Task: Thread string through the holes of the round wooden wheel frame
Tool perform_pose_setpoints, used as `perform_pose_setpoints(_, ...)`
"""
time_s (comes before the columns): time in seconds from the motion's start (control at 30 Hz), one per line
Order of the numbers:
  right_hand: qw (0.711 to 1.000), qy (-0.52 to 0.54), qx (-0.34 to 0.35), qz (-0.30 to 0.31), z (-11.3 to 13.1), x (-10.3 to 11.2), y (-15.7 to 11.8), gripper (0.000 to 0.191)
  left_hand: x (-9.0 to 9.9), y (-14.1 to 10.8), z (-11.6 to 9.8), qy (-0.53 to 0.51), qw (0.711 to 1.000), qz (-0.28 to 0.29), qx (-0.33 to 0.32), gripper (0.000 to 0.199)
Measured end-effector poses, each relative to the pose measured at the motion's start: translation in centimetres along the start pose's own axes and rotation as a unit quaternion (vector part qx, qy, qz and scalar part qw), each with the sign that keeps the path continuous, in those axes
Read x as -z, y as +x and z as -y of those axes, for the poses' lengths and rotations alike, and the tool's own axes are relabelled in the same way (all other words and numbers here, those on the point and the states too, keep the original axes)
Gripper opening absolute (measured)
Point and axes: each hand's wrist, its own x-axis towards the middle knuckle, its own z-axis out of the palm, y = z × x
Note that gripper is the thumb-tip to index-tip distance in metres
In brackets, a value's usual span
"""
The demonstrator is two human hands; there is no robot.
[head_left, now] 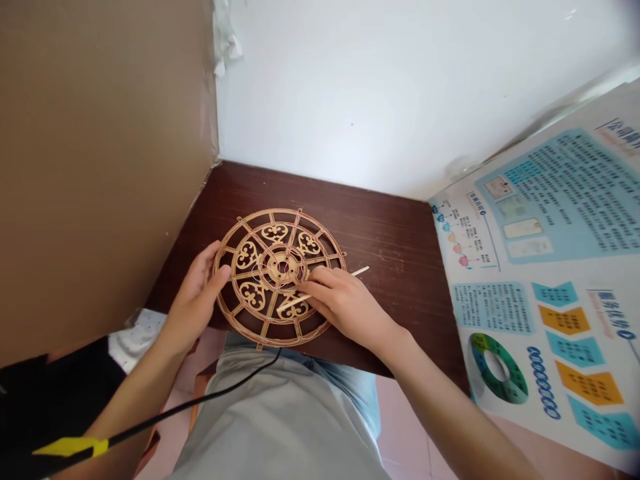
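Note:
A round openwork wooden wheel (273, 279) with spokes and scroll-shaped cutouts lies at the table's near edge, partly overhanging it. Thin reddish wires run along its rings and near its hub. My left hand (200, 287) grips the wheel's left rim, thumb on top and fingers at the outer edge and beneath. Over the wheel's right side, my right hand (345, 303) is closed around a thin pale wooden stick (360, 271), which slants across the lower right of the wheel. The fingertips are close to the hub; whether they also pinch a wire is too small to tell.
The dark brown table (400, 267) meets a white wall (380, 100) at the back. A brown panel (100, 147) stands on the left, and a printed poster (540, 280) on the right. A black cable (200, 402) with a yellow tie crosses before my body.

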Motion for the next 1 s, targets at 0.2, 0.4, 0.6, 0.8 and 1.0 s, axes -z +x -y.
perform_pose_setpoints(0.2,0.999,0.002,-0.038,-0.015,-0.3,0.2,0.3,0.022,-1.1,-0.2,0.3,0.157,0.978,0.039,-0.128,0.038)
perform_pose_setpoints(0.4,1.0,0.006,-0.022,0.002,-0.6,-0.3,0.8,0.023,-1.9,-1.5,0.2,0.258,0.928,0.13,-0.234,0.034)
perform_pose_setpoints(0.6,1.0,0.013,-0.01,-0.018,-0.7,-0.7,0.7,0.022,-2.4,-1.4,1.2,0.369,0.848,0.226,-0.307,0.049)
perform_pose_setpoints(0.8,0.994,0.101,-0.04,-0.009,-1.3,-0.5,0.2,0.017,-2.5,-0.6,1.9,0.4,0.799,0.287,-0.346,0.048)
perform_pose_setpoints(1.0,0.998,0.059,-0.029,-0.006,-1.1,-0.1,-0.2,0.021,-2.3,-0.5,1.9,0.424,0.782,0.301,-0.343,0.046)
